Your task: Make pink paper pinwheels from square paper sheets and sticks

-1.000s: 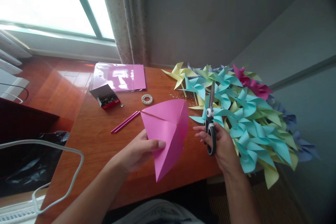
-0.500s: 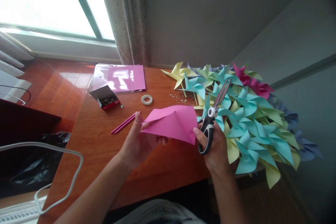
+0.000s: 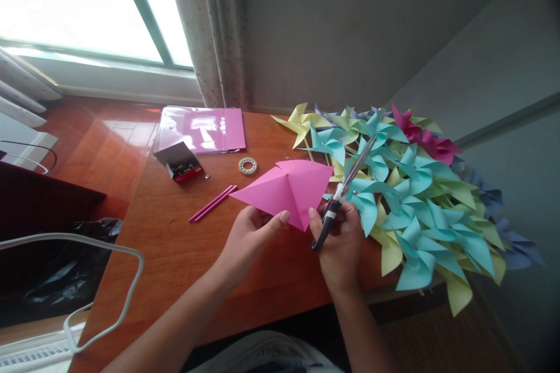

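Observation:
A pink paper sheet (image 3: 284, 189), creased and slit toward its middle, is held above the table. My left hand (image 3: 261, 226) pinches its near edge, thumb on top and fingers beneath. My right hand (image 3: 341, 239) is closed around the black-and-white handles of scissors (image 3: 333, 210), whose blades point up and away; its thumb also rests at the paper's near corner. The scissor blades look closed. Just left of the paper lie two pink sticks (image 3: 213, 203). Behind it is a roll of tape (image 3: 247, 166).
A heap of paper pinwheels (image 3: 411, 186) in several colours covers the table's right side. A small box of metal pins (image 3: 181, 163) stands open at the left, before pink sheets in clear wrapping (image 3: 201, 129). A white cable (image 3: 131, 285) loops by the table's left edge (image 3: 118, 245).
The pink paper has been turned, so a corner now points toward me. My left hand has shifted right along its near edge. The right hand has moved left and the scissors have rotated.

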Tool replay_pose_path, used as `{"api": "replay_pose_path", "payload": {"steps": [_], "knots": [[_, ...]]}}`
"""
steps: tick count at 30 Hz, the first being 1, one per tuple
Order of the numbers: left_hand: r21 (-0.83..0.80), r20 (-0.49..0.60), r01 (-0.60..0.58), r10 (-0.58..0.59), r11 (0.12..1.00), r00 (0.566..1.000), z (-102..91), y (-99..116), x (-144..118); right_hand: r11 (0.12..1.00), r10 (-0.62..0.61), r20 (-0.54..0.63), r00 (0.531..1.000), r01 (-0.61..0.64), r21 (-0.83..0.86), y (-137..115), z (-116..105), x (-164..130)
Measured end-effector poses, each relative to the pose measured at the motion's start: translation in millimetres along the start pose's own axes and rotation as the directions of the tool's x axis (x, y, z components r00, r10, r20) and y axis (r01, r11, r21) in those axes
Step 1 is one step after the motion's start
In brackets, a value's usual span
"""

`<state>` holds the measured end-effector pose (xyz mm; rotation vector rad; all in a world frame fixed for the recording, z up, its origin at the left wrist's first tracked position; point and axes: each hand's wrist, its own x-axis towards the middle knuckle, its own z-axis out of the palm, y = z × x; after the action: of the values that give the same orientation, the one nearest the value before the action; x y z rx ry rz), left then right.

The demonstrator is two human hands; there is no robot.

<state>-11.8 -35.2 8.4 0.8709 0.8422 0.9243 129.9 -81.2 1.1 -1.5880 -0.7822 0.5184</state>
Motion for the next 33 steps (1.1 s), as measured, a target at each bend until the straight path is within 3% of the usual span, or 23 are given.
{"api": "replay_pose_path", "payload": {"steps": [6, 11, 14, 21, 25, 33], "knots": [[0.041, -0.052, 0.006, -0.004, 0.999, 0.999, 2.0, -3, 2, 0.999, -0.017, 0.036, 0.999, 0.019, -0.051, -6, -1, -5], [0.053, -0.115, 0.016, -0.01, 0.998, 0.993, -1.5, 2, 1, 0.995, 0.093, 0.206, 0.974, -0.1, 0.023, -10, -24, -13], [0.057, -0.149, -0.014, 0.022, 0.998, 0.989, -3.4, 6, 0, 0.966, 0.22, 0.367, 0.904, -0.253, 0.044, -9, -50, -22], [0.034, -0.227, -0.058, 0.065, 0.998, 0.972, -7.8, 7, 0, 0.906, 0.411, 0.57, 0.712, -0.39, -0.166, -4, -96, -45], [0.035, -0.223, -0.057, 0.064, 0.998, 0.973, -8.3, 5, 1, 0.87, 0.474, 0.638, 0.606, -0.435, -0.233, 2, -97, -55], [0.056, -0.236, -0.06, 0.072, 0.997, 0.969, -9.6, 2, 2, 0.819, 0.507, 0.668, 0.545, -0.546, -0.176, 0, -80, -56]]}}
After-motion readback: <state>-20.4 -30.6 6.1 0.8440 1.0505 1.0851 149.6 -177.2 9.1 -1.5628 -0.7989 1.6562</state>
